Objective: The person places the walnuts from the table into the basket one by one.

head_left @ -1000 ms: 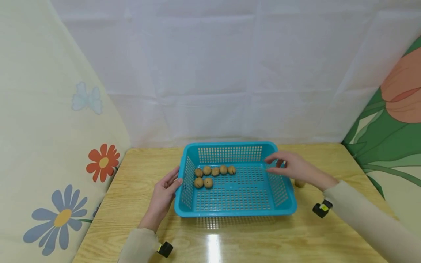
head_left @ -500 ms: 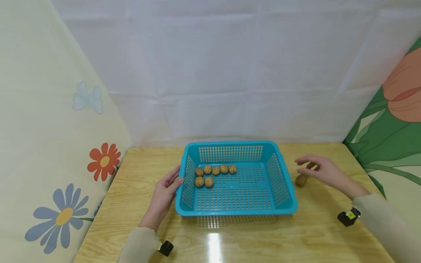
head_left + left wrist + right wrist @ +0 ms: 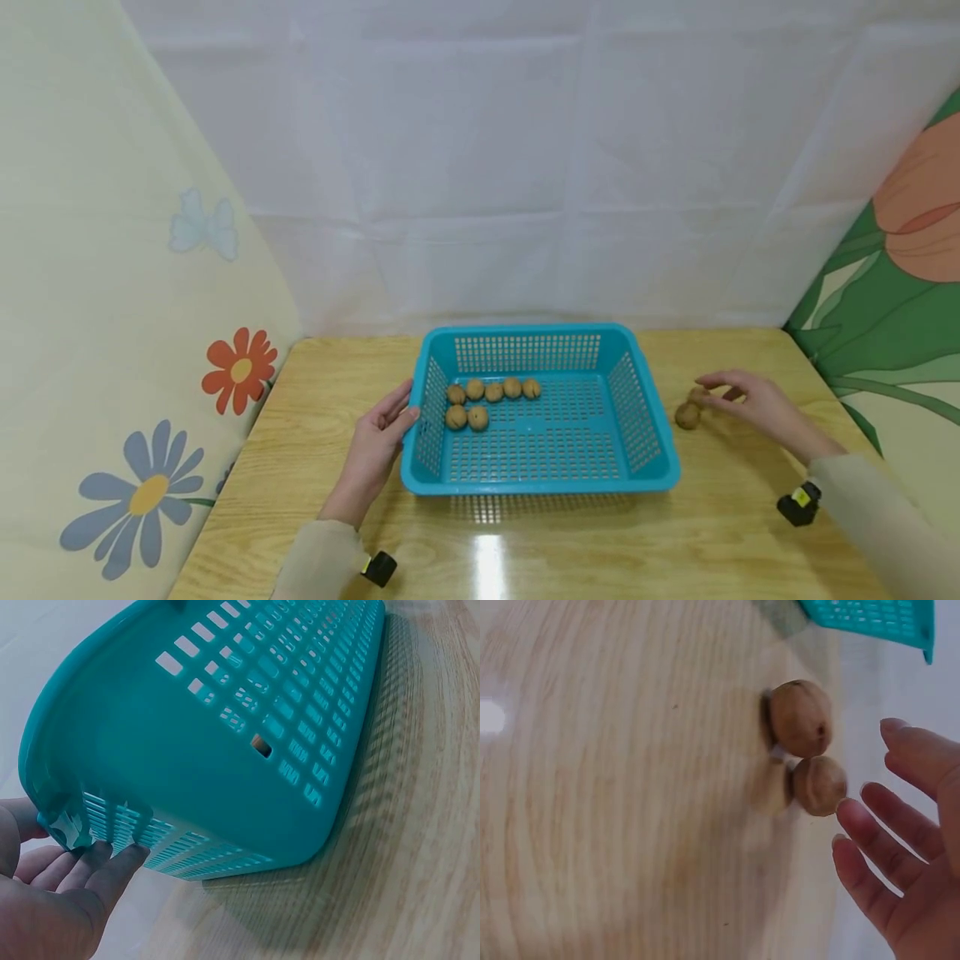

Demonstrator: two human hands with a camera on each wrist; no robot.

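A blue plastic basket point(image 3: 540, 485) stands on the wooden table with several walnuts point(image 3: 477, 418) inside, lined in two rows toward its left end. My left hand point(image 3: 372, 437) holds the basket's left rim, thumb on top; in the left wrist view its fingers point(image 3: 116, 877) lie against the outer wall. To the right of the basket, two walnuts sit side by side on the table: a nearer walnut point(image 3: 687, 415) and a farther walnut point(image 3: 820, 786). My right hand point(image 3: 757, 408) is right at the farther one, fingers loosely bent and spread, fingertips at its edge.
The wooden table point(image 3: 525, 558) runs up to a white cloth backdrop point(image 3: 465, 167). Flower-painted panels point(image 3: 150, 350) flank it on both sides. Each wrist carries a small black camera point(image 3: 799, 503).
My right hand has moved from above the basket's right end out to the two walnuts on the table, lowering toward the farther one. The left hand stays on the rim.
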